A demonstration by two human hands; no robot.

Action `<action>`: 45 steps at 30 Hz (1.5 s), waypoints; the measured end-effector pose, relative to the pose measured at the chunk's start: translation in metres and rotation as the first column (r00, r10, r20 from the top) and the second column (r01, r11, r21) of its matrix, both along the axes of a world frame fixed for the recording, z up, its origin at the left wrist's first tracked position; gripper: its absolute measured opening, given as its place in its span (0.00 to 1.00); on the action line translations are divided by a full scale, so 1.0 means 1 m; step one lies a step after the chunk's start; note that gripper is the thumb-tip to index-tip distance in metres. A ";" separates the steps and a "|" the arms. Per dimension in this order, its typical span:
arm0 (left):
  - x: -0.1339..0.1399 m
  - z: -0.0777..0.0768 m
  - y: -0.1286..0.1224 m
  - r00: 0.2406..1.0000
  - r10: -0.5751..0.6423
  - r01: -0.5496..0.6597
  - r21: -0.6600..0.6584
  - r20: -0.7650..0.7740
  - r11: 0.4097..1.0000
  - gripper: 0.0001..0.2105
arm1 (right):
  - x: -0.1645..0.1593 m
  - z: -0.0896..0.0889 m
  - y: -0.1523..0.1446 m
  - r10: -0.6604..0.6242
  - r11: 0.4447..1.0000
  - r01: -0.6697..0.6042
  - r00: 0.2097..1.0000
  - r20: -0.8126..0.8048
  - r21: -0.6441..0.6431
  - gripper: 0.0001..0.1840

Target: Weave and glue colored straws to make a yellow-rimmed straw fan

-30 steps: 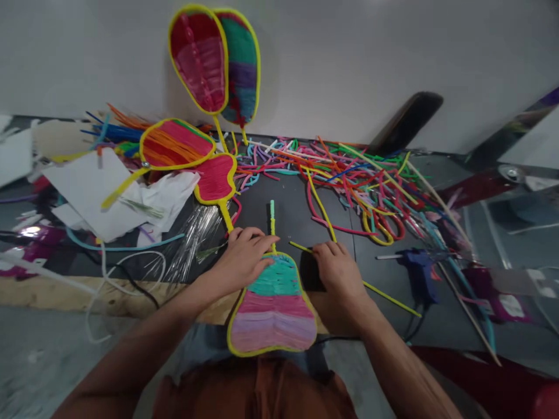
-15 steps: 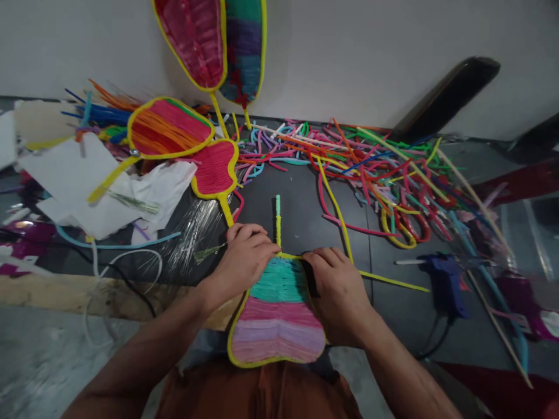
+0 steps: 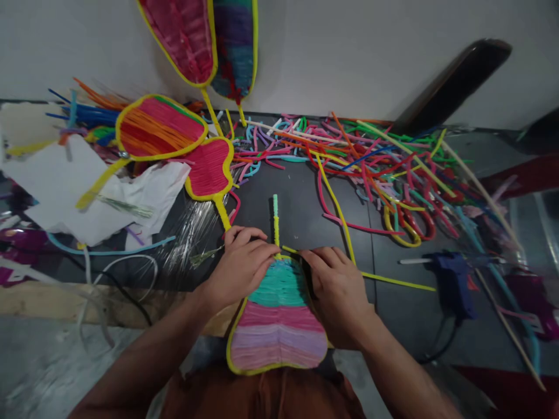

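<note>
A fan-shaped pipe-cleaner piece (image 3: 279, 317) lies at the table's near edge, its striped face teal, pink and lilac inside a yellow border. From its far edge a stem (image 3: 276, 227) points away from me, yellow below and mint at the tip. My left hand (image 3: 242, 259) is closed on the fan's upper left corner, fingertips at the stem's base. My right hand (image 3: 338, 285) pinches a yellow pipe cleaner (image 3: 290, 249), whose short end sticks out toward the stem. Behind the right hand, a yellow length (image 3: 397, 281) runs right across the table.
Loose pipe cleaners (image 3: 340, 148) are heaped along the wall. Finished fans (image 3: 209, 169) lie at left beside white paper (image 3: 65, 186); two more fans (image 3: 187, 41) lean on the wall. Red-and-yellow-handled scissors (image 3: 404, 230) and a blue glue gun (image 3: 452, 282) lie at right.
The yellow pipe cleaner's end in my right hand has lifted off the fan's top edge and now stands apart from the stem. My left hand keeps its place on the fan.
</note>
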State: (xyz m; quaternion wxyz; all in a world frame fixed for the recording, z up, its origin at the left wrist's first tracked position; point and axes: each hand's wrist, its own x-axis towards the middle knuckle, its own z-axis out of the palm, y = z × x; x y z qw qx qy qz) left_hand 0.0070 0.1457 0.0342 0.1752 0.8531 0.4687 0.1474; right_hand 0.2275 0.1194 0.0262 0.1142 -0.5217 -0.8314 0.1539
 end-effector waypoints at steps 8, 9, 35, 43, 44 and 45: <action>0.000 0.001 0.001 1.000 0.024 -0.024 -0.035 -0.009 0.999 0.09 | 0.000 0.003 -0.001 -0.045 0.997 0.049 0.996 -0.073 0.053 0.18; 0.000 0.001 0.001 1.000 0.018 -0.018 -0.034 0.002 0.999 0.09 | 0.000 0.003 -0.001 -0.041 0.998 0.044 0.997 -0.064 0.045 0.18; 0.011 -0.001 0.004 0.982 -0.135 0.162 0.226 -0.130 0.961 0.09 | 0.032 0.015 -0.033 -0.130 0.987 0.153 0.941 0.314 -0.052 0.10; 0.012 -0.002 0.004 0.980 -0.133 0.166 0.245 -0.145 0.955 0.12 | 0.041 0.031 -0.064 -0.200 0.917 0.336 0.854 0.481 -0.214 0.10; 0.012 -0.001 0.004 0.981 -0.131 0.163 0.246 -0.143 0.955 0.12 | 0.040 0.033 -0.069 -0.204 0.905 0.354 0.848 0.489 -0.236 0.11; 0.012 -0.001 0.004 0.981 -0.129 0.162 0.248 -0.144 0.955 0.12 | 0.040 0.034 -0.073 -0.214 0.893 0.370 0.849 0.484 -0.255 0.12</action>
